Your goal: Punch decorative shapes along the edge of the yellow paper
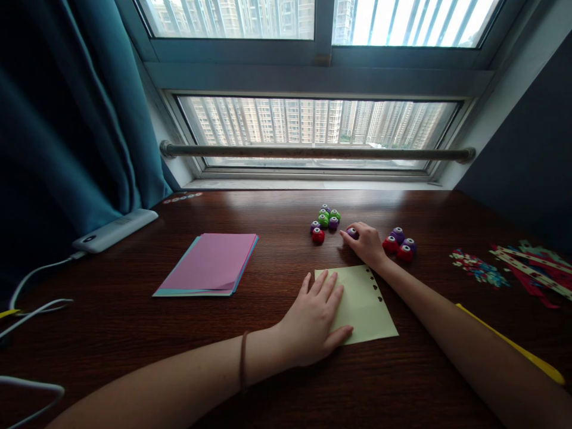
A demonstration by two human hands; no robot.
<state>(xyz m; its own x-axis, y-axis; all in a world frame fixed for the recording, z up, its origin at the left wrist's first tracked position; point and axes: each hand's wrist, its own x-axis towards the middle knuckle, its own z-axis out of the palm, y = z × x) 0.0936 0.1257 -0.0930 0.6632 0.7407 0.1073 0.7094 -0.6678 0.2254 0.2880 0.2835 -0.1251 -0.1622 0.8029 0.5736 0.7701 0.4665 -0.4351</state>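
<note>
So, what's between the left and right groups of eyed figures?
The right hand, fingers around a purple figure, is between the left group and right group in the head view.

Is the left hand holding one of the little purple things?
No, the left hand lies flat on the yellow-green paper.

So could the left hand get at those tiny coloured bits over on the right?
Probably not easily: the right forearm stretches between the left hand and the tiny coloured bits, so it would seem to need moving first.

Barred window (313,128) above dark wooden desk (187,333)
</note>
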